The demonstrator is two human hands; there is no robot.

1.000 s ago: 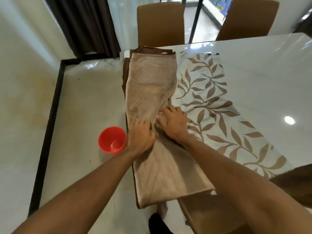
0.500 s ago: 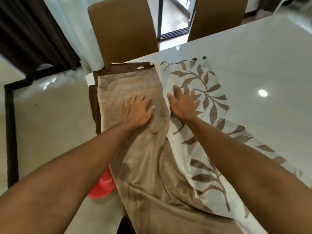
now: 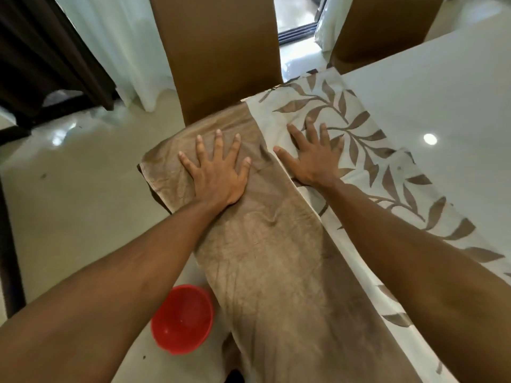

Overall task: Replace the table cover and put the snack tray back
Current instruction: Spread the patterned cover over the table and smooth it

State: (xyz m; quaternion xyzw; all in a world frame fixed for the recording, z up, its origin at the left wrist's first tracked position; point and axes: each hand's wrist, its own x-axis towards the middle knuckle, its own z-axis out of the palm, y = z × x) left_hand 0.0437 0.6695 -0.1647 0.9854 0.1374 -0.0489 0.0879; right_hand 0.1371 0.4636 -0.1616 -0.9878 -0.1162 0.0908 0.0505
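Observation:
A folded table cover lies along the left edge of the glossy white table [image 3: 442,100]. Its plain tan side [image 3: 265,258] faces up on the left, and its white part with brown leaf print [image 3: 356,125] lies to the right. My left hand [image 3: 218,172] rests flat on the tan cloth near its far end, fingers spread. Just beside it, my right hand [image 3: 312,158] presses flat on the leaf-print part, fingers also apart. Neither hand grips anything. No snack tray is in view.
A red plastic bowl [image 3: 182,319] stands on the pale floor left of the table, under my left forearm. Two brown chairs [image 3: 218,51] [image 3: 378,26] stand at the table's far side. Dark and white curtains hang at the upper left.
Both hands have slid along the cloth toward its far end and spread flatter. The view has moved forward, so the red bowl now shows below my left forearm.

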